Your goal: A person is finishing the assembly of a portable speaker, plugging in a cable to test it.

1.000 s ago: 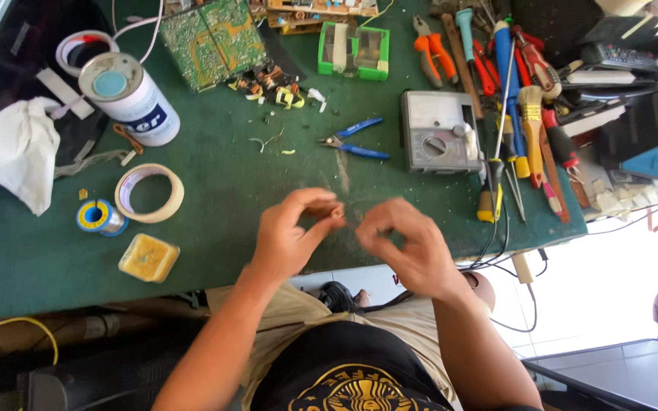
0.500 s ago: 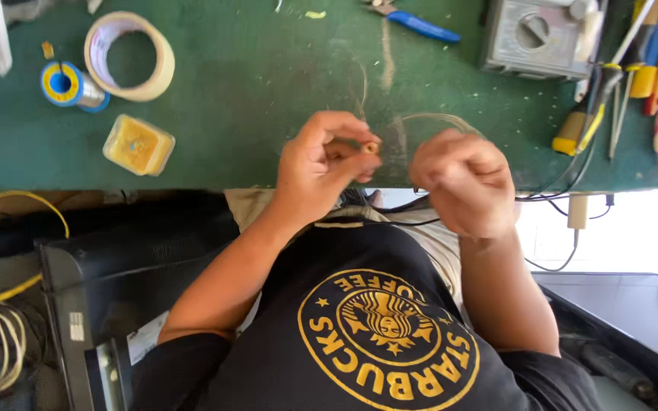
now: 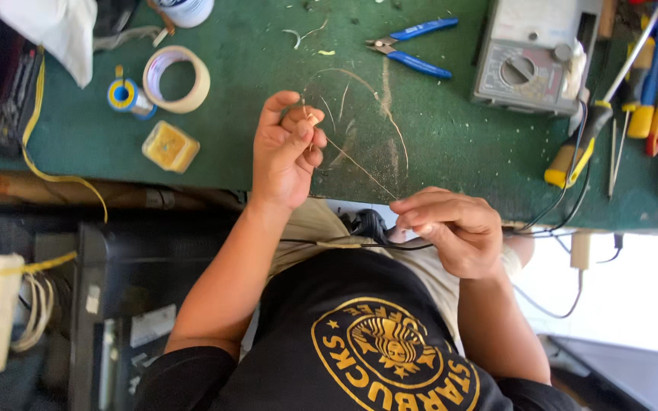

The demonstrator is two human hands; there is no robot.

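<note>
**Thin wire stretched between both hands**

Left hand point(image 3: 287, 148) pinches one end of a thin wire point(image 3: 359, 164) over the green table point(image 3: 451, 144). Right hand point(image 3: 451, 228) pinches the other end nearer the body. Blue pliers point(image 3: 413, 49) lie farther back.

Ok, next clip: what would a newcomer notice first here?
Most striking are the two hands above the near edge of the green mat: the left hand pinches one end of a thin wire and the right hand pinches it lower down, so it runs taut between them. Behind them lie blue-handled pliers and a grey multimeter, with a tape roll to the left.
</note>
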